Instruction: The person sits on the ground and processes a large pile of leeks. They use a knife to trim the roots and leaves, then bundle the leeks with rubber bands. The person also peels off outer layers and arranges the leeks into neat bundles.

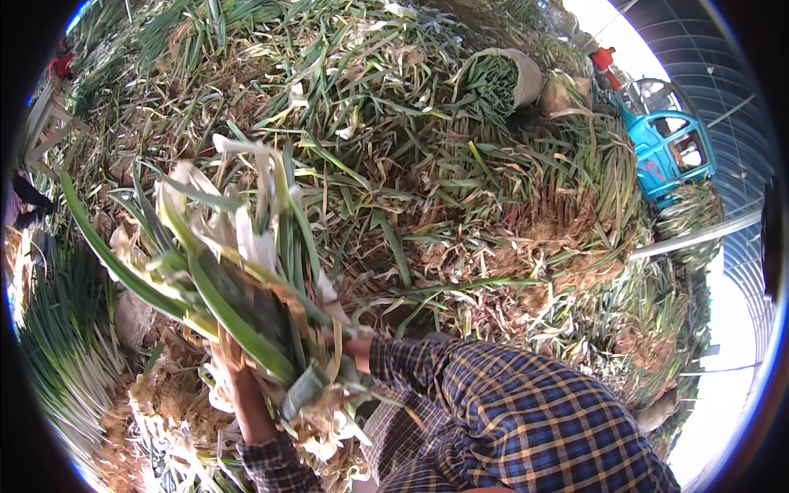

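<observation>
Ground litter (427, 218) of tangled green leaves and dry, fibrous straw-coloured strands: far and right. Stack of slender green-and-white stalks (70, 345): left, laid parallel, presumably for order. Loose bundle of strappy green leaves and papery pale sheaths (255, 308): near, left of centre, bulk probably warranting two hands. Left hand (228, 361): clamped on its near side. Right hand (356, 352): against its right side, finger closure hidden.

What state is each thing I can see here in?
Bundle: held up, leaves splayed untidily.
Left hand: gripping the bundle, partly hidden.
Right hand: gripping it too, partly hidden.
Onions: laid together, side by side.
Sack: on its side, open, stuffed with greens.
Loose leaves: strewn thickly.
Vehicle: parked or moving, can't tell.
</observation>
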